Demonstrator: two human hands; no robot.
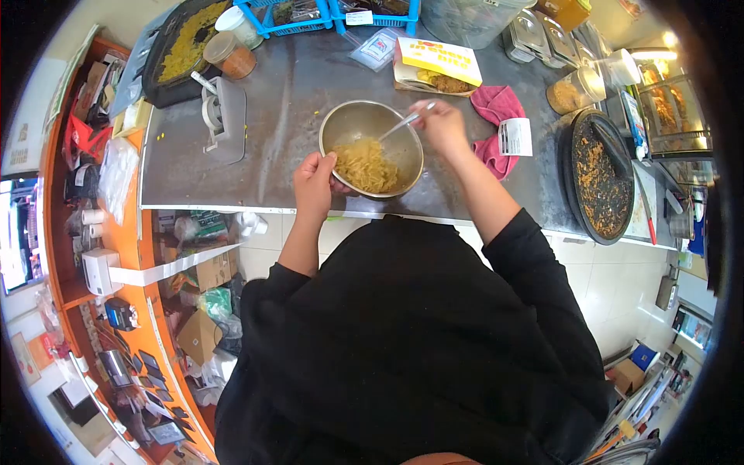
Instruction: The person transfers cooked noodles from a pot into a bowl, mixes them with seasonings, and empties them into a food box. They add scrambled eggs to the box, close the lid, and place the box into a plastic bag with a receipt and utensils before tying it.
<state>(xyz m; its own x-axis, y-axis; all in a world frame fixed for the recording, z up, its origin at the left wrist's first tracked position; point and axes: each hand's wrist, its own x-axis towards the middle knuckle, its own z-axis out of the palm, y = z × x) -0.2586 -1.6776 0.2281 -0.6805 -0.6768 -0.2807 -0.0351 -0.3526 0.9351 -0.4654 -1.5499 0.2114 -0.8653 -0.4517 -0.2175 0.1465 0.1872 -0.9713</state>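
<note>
A steel mixing bowl [411,159] sits tilted toward me near the front edge of the table, with yellow shredded food [366,165] in its lower part. My left hand [316,177] grips the bowl's left rim, thumb over the edge and fingers beneath. In my right hand [442,124] is a metal spoon [397,128], its handle pinched between the fingers at the bowl's upper right. The spoon slants down into the bowl, and its lower end meets the food. Just behind the bowl lies an open takeaway box [434,74] with a yellow printed lid and food inside.
A pink cloth [496,105] with a paper slip [514,137] lies right of my right hand. Farther right is a stone mortar-like black round tray [603,221] with crumbs. A grey tape dispenser [226,124], a spice jar [229,56] and a black tray [155,89] of yellow food stand left.
</note>
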